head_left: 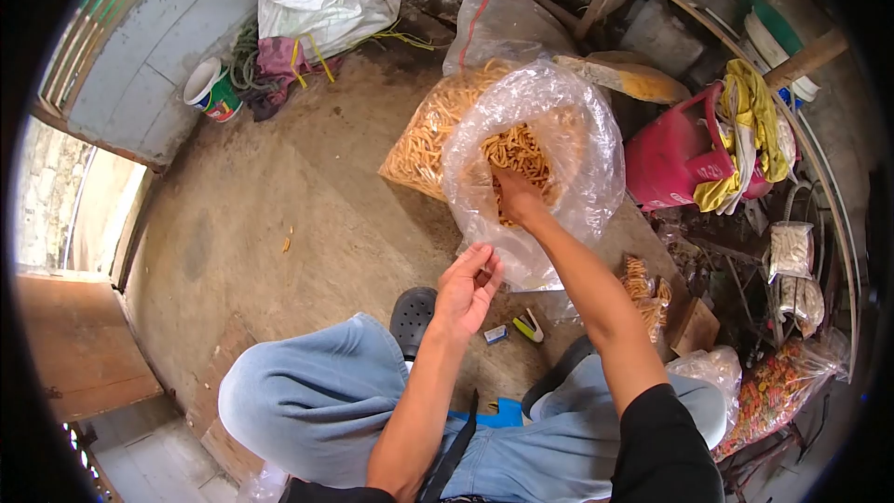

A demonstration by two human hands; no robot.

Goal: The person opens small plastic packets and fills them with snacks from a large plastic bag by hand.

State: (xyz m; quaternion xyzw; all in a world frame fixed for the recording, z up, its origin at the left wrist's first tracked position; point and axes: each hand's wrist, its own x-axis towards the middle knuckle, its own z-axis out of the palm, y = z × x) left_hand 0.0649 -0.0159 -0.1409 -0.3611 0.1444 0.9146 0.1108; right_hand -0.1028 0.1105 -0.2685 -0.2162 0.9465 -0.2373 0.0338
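A large clear plastic bag (591, 149) stands open on the floor, with brown stick-shaped snacks (521, 147) inside. My right hand (518, 197) reaches into its mouth, at the snacks; its fingers are hidden among them. My left hand (471, 287) is at the near edge of the bag, thumb and fingertips pinched together at the plastic rim. Behind and left of this bag leans another clear bag (419, 144) full of the same snacks. A green and black stapler (528, 325) and a small blue and white box (495, 334) lie on the floor below the bag.
A red container (675, 154) with yellow cloth stands at the right. Small snack packs (645, 293) lie right of my right forearm. A bag of colourful snacks (782, 391) is at the lower right. A white bucket (212, 90) and a white sack (321, 14) are at the upper left.
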